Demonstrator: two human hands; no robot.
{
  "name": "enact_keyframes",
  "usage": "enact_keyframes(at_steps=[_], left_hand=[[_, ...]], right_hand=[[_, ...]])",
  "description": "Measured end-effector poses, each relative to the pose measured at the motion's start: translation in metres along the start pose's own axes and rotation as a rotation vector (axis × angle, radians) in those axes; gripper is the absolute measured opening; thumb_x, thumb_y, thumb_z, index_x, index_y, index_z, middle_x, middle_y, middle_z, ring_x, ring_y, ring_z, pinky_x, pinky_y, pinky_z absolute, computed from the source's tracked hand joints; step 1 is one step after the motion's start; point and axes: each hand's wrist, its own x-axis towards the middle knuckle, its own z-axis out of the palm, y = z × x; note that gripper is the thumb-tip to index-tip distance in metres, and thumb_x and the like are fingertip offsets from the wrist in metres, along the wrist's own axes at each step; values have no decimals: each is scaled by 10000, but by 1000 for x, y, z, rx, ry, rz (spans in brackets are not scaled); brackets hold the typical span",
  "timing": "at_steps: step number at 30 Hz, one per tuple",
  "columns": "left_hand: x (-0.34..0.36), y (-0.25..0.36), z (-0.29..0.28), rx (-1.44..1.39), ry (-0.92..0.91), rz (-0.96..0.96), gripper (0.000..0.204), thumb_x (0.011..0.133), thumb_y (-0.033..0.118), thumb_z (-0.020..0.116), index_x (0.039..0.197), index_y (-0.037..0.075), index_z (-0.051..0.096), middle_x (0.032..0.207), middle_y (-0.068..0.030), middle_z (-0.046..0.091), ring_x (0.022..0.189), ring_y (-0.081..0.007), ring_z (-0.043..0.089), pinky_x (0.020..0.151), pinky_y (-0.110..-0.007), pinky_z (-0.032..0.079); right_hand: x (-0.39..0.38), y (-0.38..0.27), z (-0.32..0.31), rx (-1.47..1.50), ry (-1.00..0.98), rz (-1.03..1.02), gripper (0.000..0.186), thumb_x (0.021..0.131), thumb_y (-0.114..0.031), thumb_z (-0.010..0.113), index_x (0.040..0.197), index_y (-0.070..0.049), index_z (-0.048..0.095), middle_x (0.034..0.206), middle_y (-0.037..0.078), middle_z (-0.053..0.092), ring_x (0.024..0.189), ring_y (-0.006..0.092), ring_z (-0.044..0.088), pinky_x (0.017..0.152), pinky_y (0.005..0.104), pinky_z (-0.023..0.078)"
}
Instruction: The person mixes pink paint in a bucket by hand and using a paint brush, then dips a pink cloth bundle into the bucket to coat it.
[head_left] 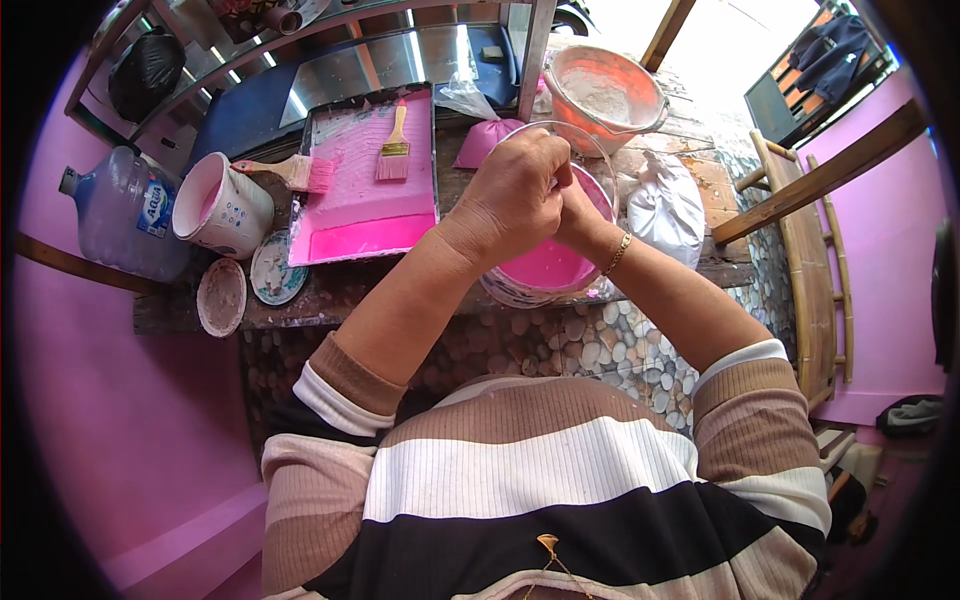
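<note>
I see the left hand (508, 190) curled tight against the right hand (584, 218), whose fingers are mostly hidden; I cannot tell how far those close, or what either grips. Below them stands a round, pale plastic bucket (530, 296) of glossy pink paint, its far rim partly covered. Left of this bucket lies a black-edged rectangular paint tray (345, 185); right, a crumpled white plastic bag (668, 212), contents hidden.
</note>
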Motion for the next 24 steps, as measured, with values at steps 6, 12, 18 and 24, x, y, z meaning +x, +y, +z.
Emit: enact_keyframes(at_steps=[6, 12, 18, 24], left_hand=[[4, 4, 2, -21, -7, 20, 100, 663, -64, 576, 731, -1, 539, 745, -163, 561, 751, -347, 567, 672, -398, 462], [8, 9, -1, -10, -1, 43, 105, 656, -68, 570, 732, -5, 534, 764, -162, 549, 761, -351, 555, 685, -399, 456], [6, 9, 0, 4, -43, 61, 104, 660, -65, 572, 734, -5, 530, 765, -162, 542, 759, -349, 554, 695, -396, 455], [9, 7, -15, -9, -156, 94, 110, 668, -55, 592, 738, -6, 522, 771, -159, 542, 763, -341, 556, 693, -385, 455]], right_hand=[[1, -3, -4, -107, 30, -62, 244, 754, -144, 620, 960, -35, 548, 924, 189, 614, 892, 385, 605, 738, 432, 494], [1, -4, -8, -140, -16, -69, 278, 756, -148, 628, 997, -48, 532, 926, 193, 604, 897, 393, 598, 740, 433, 500], [-1, -1, -8, -110, 43, -106, 274, 774, -132, 632, 1016, -46, 537, 951, 176, 609, 931, 337, 609, 764, 400, 501], [19, -6, -47, 372, -501, 57, 241, 792, -121, 642, 1001, -11, 592, 934, 72, 629, 914, 136, 589, 763, 303, 497]])
